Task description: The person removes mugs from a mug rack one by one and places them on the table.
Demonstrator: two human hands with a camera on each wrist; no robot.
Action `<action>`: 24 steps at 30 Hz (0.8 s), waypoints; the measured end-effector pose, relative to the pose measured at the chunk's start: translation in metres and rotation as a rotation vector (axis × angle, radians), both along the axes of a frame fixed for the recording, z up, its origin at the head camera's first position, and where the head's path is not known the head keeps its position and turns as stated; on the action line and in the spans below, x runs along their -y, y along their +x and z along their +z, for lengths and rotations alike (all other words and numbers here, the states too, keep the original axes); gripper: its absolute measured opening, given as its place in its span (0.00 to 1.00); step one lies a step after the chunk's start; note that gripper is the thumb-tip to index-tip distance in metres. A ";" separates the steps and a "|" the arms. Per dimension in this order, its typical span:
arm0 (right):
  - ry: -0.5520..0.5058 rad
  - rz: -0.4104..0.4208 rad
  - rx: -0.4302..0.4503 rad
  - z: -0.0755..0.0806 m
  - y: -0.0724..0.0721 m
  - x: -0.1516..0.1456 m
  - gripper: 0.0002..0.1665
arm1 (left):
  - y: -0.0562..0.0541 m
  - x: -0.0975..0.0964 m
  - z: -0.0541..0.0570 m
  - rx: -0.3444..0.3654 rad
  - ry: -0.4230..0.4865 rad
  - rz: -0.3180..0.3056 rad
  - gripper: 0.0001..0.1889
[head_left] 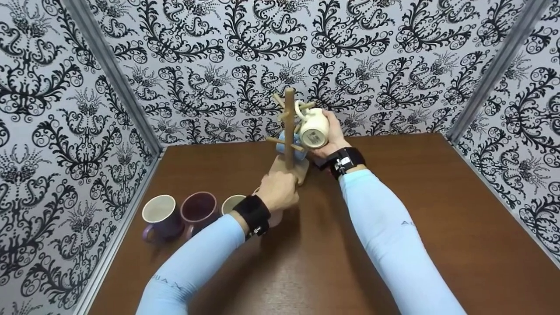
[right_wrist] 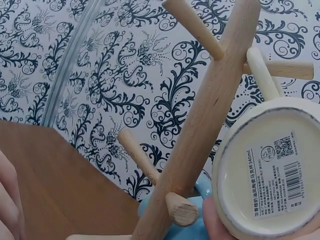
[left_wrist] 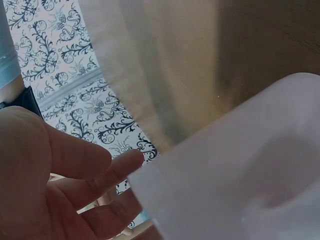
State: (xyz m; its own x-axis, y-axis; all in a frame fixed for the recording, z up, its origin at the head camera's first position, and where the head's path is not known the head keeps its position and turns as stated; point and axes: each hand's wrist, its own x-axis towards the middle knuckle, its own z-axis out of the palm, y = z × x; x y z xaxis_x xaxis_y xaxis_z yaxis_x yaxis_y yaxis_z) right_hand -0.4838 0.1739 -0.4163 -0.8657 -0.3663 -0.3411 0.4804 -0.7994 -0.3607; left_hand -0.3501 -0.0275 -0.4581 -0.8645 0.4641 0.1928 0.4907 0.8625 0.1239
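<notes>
My right hand (head_left: 331, 133) holds a cream mug (head_left: 316, 127) tilted, its labelled base (right_wrist: 270, 172) facing the right wrist camera. The mug's handle (right_wrist: 264, 75) overlaps an upper peg (right_wrist: 295, 70) of a wooden mug tree (head_left: 289, 127); whether it loops round the peg I cannot tell. Low on the tree, a light-blue mug (head_left: 299, 151) is partly behind the post. At the tree's base (head_left: 302, 171), my left hand (head_left: 278, 191) grips the near side with bent fingers (left_wrist: 120, 167), the contact mostly hidden. A pale pinkish mug (left_wrist: 240, 175) is beneath the left wrist.
Left of the left wrist, a purple mug with a pale inside (head_left: 164, 223), a dark plum mug (head_left: 197, 212) and a partly covered pale-lined mug (head_left: 232, 203) stand on the brown table (head_left: 393, 197). Patterned walls (head_left: 218, 65) enclose the back and sides.
</notes>
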 end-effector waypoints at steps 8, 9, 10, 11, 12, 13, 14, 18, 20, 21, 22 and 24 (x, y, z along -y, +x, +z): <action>-0.005 0.023 0.006 0.001 0.002 -0.001 0.35 | -0.001 0.000 -0.004 0.000 0.019 0.002 0.06; -0.010 0.023 0.006 0.001 0.002 -0.002 0.35 | 0.000 0.000 -0.004 0.003 0.021 0.001 0.06; -0.017 0.019 0.008 0.002 0.001 -0.002 0.35 | 0.000 0.000 -0.004 0.006 0.022 0.000 0.06; -0.024 0.013 0.006 0.003 0.001 -0.002 0.34 | 0.000 0.000 -0.003 0.008 0.022 0.000 0.07; -0.021 0.007 0.008 0.003 0.001 -0.003 0.34 | 0.001 0.000 -0.002 0.011 0.022 -0.003 0.07; -0.025 -0.003 0.008 0.005 0.001 -0.003 0.33 | 0.001 0.001 -0.002 0.010 0.023 -0.004 0.07; -0.018 -0.008 0.001 0.006 0.000 -0.003 0.33 | 0.001 0.001 -0.001 0.008 0.023 -0.006 0.07; 0.018 -0.018 -0.017 0.009 -0.002 -0.004 0.33 | 0.002 0.002 -0.001 -0.010 0.029 -0.008 0.07; 0.022 -0.021 -0.021 0.010 -0.003 -0.005 0.33 | 0.002 0.002 -0.002 -0.022 0.033 -0.008 0.07; 0.021 -0.027 -0.019 0.010 -0.004 -0.006 0.32 | 0.002 0.003 -0.002 -0.025 0.034 -0.006 0.06; 0.017 -0.034 -0.013 0.010 -0.004 -0.006 0.32 | 0.002 0.003 -0.003 -0.025 0.035 -0.005 0.06; 0.010 -0.045 -0.008 0.010 -0.004 -0.008 0.31 | 0.002 0.003 -0.004 -0.019 0.035 0.000 0.06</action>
State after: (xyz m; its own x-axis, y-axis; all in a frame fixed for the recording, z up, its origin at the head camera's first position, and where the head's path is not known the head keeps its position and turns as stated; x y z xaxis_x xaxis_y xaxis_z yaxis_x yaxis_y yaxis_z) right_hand -0.4882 0.1817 -0.4061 -0.8838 -0.3237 -0.3379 0.4415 -0.8162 -0.3728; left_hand -0.3482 -0.0303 -0.4617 -0.8604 0.4571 0.2255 0.4935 0.8577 0.1443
